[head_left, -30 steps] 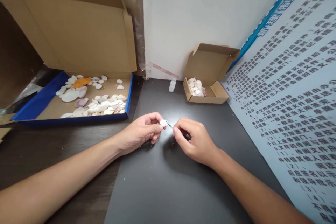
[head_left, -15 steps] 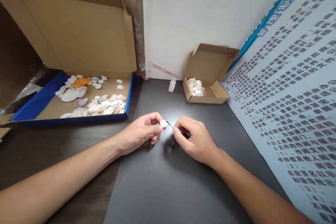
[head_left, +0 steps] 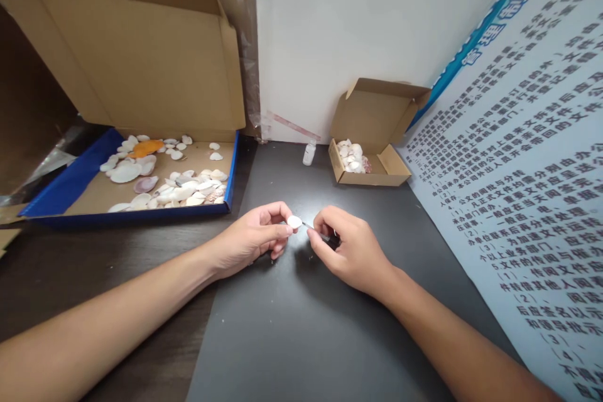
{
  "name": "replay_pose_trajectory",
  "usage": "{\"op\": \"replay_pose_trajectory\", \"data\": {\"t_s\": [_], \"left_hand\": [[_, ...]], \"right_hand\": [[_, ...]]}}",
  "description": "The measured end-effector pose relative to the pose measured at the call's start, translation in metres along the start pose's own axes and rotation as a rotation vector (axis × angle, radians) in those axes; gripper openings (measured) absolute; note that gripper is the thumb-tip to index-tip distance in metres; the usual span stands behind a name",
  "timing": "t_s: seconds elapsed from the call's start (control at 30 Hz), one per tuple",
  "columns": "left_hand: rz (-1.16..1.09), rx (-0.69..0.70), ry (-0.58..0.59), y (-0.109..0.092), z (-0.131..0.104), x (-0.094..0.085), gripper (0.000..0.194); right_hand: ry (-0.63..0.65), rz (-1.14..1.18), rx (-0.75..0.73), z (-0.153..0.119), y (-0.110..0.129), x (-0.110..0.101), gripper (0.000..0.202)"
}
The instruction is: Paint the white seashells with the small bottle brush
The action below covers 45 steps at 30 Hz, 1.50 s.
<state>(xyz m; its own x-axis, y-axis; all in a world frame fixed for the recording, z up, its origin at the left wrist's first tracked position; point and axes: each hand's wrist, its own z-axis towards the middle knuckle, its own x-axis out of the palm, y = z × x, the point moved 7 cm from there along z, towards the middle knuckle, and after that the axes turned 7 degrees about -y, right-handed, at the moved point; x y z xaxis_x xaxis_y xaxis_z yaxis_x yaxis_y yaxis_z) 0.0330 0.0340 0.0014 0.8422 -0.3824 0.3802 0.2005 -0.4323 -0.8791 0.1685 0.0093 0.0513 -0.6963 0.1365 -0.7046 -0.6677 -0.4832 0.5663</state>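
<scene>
Between the thumb and fingertips of my left hand (head_left: pixel 258 233) is a small white seashell (head_left: pixel 294 222), held above the dark mat. My right hand (head_left: pixel 348 245) is closed on a thin, small brush (head_left: pixel 306 225) with a dark tip. That tip meets the shell's right edge, or lies very close to it. Most of the brush's handle is hidden by my fingers. Beyond my hands, a small clear bottle (head_left: pixel 309 154) with a pale label stands near the wall.
At left, an open blue-edged cardboard box (head_left: pixel 230 176) holds many shells and one orange piece (head_left: pixel 145 148). A smaller open carton (head_left: pixel 372 179) at back right contains white shells (head_left: pixel 351 156). A printed poster (head_left: pixel 522 157) slants along the right side, and a white wall (head_left: pixel 377 19) closes the back.
The brush tip has moved off the shell's face to its right edge, and my right-hand fingers have shifted slightly. My left hand stays almost still with the shell.
</scene>
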Motion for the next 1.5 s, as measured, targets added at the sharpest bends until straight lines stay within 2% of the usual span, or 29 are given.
{"op": "replay_pose_trajectory", "data": {"t_s": [0.13, 0.33, 0.77, 1.13, 1.27, 1.4, 1.5], "left_hand": [[0.011, -0.001, 0.001, 0.0007, 0.0004, -0.0005, 0.025], [0.009, -0.007, -0.007, 0.0001, 0.0003, -0.0002, 0.025], [0.007, -0.01, -0.012, 0.0002, -0.0001, 0.0003, 0.026], [0.011, -0.007, -0.012, 0.0002, -0.0001, 0.0004, 0.026], [0.011, -0.007, -0.004, 0.0006, -0.0002, 0.0003, 0.026], [0.016, -0.008, -0.003, 0.0006, 0.0, -0.0002, 0.025], [0.017, -0.012, 0.0, 0.0012, 0.0001, -0.0003, 0.024]], "right_hand": [[-0.023, 0.081, -0.044, -0.0013, 0.0055, -0.003, 0.017], [-0.05, 0.04, -0.017, 0.0014, 0.002, -0.0045, 0.016], [-0.006, 0.01, -0.015, -0.0007, 0.0022, -0.0003, 0.017], [-0.04, -0.017, -0.015, 0.0004, 0.0019, -0.0032, 0.016], [-0.009, 0.019, -0.048, -0.0015, 0.0045, -0.0011, 0.017], [-0.024, -0.003, 0.006, -0.0014, -0.0002, -0.0028, 0.017], [-0.012, 0.046, -0.017, -0.0008, 0.002, -0.0021, 0.018]]}}
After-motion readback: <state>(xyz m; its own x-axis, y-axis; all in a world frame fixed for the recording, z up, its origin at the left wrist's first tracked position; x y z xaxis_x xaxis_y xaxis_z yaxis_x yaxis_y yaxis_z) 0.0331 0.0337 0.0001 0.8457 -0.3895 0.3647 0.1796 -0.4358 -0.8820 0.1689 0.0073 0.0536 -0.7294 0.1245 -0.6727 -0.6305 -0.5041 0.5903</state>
